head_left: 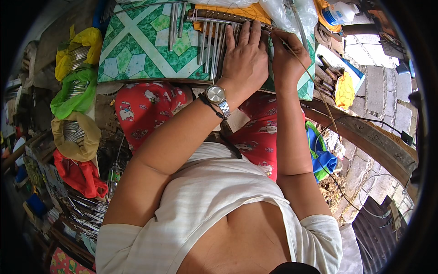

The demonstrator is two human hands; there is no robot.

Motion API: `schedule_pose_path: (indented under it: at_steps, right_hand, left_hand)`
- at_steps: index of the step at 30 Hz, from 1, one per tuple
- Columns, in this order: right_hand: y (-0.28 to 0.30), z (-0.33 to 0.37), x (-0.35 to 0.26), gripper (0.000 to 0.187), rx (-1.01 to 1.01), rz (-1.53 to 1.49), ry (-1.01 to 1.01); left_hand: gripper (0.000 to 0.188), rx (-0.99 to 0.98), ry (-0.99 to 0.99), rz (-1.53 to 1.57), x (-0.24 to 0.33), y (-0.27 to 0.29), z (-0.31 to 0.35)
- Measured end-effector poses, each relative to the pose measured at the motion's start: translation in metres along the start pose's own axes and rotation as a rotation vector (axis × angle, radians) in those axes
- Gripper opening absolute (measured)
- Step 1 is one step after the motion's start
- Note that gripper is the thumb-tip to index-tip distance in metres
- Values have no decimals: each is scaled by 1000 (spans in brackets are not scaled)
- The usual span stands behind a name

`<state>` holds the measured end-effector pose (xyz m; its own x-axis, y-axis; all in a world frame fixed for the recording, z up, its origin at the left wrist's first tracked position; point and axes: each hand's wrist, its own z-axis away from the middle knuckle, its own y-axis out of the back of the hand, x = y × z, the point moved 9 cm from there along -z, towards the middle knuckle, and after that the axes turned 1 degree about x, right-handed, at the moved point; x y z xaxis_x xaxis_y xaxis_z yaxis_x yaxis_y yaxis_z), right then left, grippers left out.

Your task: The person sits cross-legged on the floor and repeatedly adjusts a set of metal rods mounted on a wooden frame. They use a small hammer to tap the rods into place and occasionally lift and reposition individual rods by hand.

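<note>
A curved strip of dark wood (212, 17) lies at the table's far side, with several slim silver metal tubes (214, 45) in a row beneath it, like a wind chime. My left hand (246, 57), with a watch at its wrist, lies flat over the tubes, its fingers stretched out onto the strip. Just to its right, my right hand (290, 57) pinches a long thin tan stick (315, 82) near the strip's right end. The stick slopes down past my right forearm. What its upper tip touches is hidden by my fingers.
Loose tubes (173, 27) lie on the green patterned tabletop (132, 50). Yellow (93, 43), green (89, 100), tan (89, 132) and red (93, 178) bags of metal pieces stand at left. A white bottle (340, 13) and a wooden beam (365, 134) are at right.
</note>
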<state>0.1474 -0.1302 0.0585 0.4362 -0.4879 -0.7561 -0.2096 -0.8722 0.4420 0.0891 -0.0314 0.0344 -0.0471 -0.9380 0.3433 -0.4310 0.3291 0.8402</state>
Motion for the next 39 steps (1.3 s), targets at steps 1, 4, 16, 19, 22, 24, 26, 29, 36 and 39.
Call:
schedule_pose_path:
  at_steps: [1,4,16,19,22,24,26,29,36,39]
  right_hand:
    - [0,0,0,8,3,2,-4]
    - [-1,0,1,7,5,-19,8]
    - [-1,-2,8,8,16,-26,28]
    - [-1,-3,8,9,19,-13,41]
    - [-1,-3,7,9,15,-9,46]
    - [-1,-3,6,9,10,-3,36]
    - [-1,-3,4,9,6,13,33]
    - [-1,-2,0,10,-3,13,48]
    - [-2,-1,1,10,8,-14,35]
    - [-2,-3,1,10,-4,23,27]
  left_hand:
    - [36,6,-2,-1,0,1,0]
    - [35,19,-4,-1,0,2,0]
    - [35,8,-7,-6,0,1,0]
    - [37,11,-2,1,0,2,0]
    - [38,14,-2,-2,0,2,-1]
    - [38,4,-3,-8,0,2,0]
    - [38,5,-4,-4,0,2,0]
    - [38,1,-3,-3,0,1,0]
    - [39,30,-8,40,0,2,0]
    - [40,25,-1,55,-1,1,0]
